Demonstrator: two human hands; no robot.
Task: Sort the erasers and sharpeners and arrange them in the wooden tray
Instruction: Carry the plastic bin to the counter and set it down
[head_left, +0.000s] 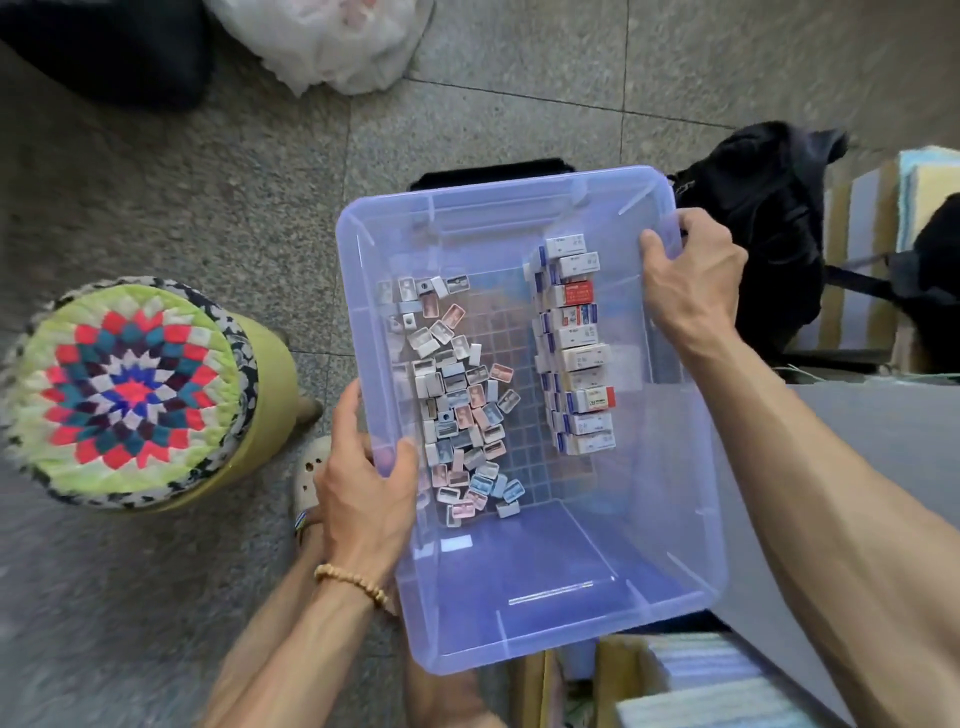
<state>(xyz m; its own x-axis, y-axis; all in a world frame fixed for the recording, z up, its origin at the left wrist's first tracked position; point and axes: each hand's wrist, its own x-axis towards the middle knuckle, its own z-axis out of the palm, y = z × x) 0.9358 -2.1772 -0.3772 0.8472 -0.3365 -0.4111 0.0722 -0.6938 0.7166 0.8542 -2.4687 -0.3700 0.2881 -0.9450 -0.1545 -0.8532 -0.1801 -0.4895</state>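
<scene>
Both hands, left (363, 483) and right (691, 275), grip the translucent purple plastic bin (571, 597) by its rims; keep it level so the small sharpeners (457, 395) and boxed erasers (576, 348) (already separated inside) stay apart.

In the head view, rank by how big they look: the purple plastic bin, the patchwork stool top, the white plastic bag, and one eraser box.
1. Purple plastic bin
2. Patchwork stool top
3. White plastic bag, though cropped by the frame, so unsure
4. Eraser box

Speckled grey tiled floor (208, 171), a round stool (130, 389) with a colourful patchwork cushion.
</scene>
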